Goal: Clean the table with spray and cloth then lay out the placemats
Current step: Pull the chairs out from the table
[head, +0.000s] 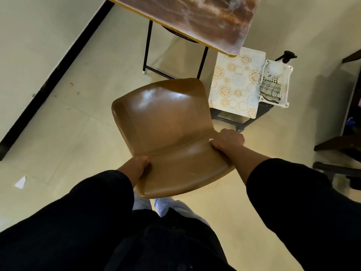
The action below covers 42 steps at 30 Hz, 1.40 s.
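Brown moulded plastic is what I hold: my left hand (pixel 139 163) and right hand (pixel 227 141) each curl round an opposite side edge of the chair (pixel 166 130), at the fold between seat and back. The table (pixel 205 22) stands beyond it, its marbled top in view only at one corner. The floral placemats (pixel 235 85) lie stacked on a low stand beside that corner. Next to them, the white basket (pixel 285 83) holds the spray bottle (pixel 277 67) and the checked cloth (pixel 270 90). I judge the task barely begun: no spraying or wiping evident, no placemat laid. Everything remains once the chair is dealt with.
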{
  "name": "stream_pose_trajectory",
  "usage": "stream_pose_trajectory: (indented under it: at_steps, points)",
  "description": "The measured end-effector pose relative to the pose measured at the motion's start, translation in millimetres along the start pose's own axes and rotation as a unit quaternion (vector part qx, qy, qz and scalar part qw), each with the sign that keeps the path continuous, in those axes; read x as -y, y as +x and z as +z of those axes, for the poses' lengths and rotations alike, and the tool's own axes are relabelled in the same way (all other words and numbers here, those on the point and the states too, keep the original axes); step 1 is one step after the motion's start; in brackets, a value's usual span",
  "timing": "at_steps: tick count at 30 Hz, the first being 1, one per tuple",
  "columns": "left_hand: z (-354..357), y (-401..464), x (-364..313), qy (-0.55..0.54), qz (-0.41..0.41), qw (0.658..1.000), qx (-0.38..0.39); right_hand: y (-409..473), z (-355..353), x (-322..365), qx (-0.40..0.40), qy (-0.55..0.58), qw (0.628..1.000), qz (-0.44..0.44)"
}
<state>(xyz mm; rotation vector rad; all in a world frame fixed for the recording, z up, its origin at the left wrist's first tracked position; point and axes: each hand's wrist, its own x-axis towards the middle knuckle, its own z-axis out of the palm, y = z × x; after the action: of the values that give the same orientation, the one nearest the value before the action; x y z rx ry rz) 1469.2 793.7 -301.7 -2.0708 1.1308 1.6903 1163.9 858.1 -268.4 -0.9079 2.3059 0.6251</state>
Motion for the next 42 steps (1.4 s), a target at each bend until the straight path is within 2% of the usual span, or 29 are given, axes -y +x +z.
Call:
stream_pose_trajectory:
  at_steps: [4,7,9,14,18,23,27,33,42]
  points:
    - [1,11,12,0.097,0.038,0.994,-0.029,3,-1,-4,-0.01,0.047,0.999,0.002]
    - [-6,-7,7,0.071,0.021,0.993,-0.092,1,-5,-2,-0.025,0.063,0.998,0.0]
    - [-12,-15,0,0.054,0.02,0.992,-0.108,-1,-12,2,-0.034,0.066,0.997,-0.004]
    - [-42,-19,-19,0.021,0.043,0.993,-0.11,-9,-28,14,-0.043,0.077,0.996,-0.008]
    - [-70,-20,-37,0.041,0.083,0.989,-0.118,-16,-38,30,-0.054,0.095,0.994,0.004]
    - [-115,-6,-72,0.135,0.14,0.973,-0.125,-22,-58,62,-0.047,0.118,0.992,0.013]
    - [-162,11,-112,0.17,0.144,0.964,-0.143,-26,-75,100,-0.029,0.167,0.985,0.038]
    - [-227,43,-169,0.222,0.167,0.953,-0.124,-25,-87,159,-0.006,0.236,0.966,0.101]
    - [-270,94,-240,0.289,0.169,0.937,-0.1,-1,-112,216,0.005,0.279,0.948,0.154]
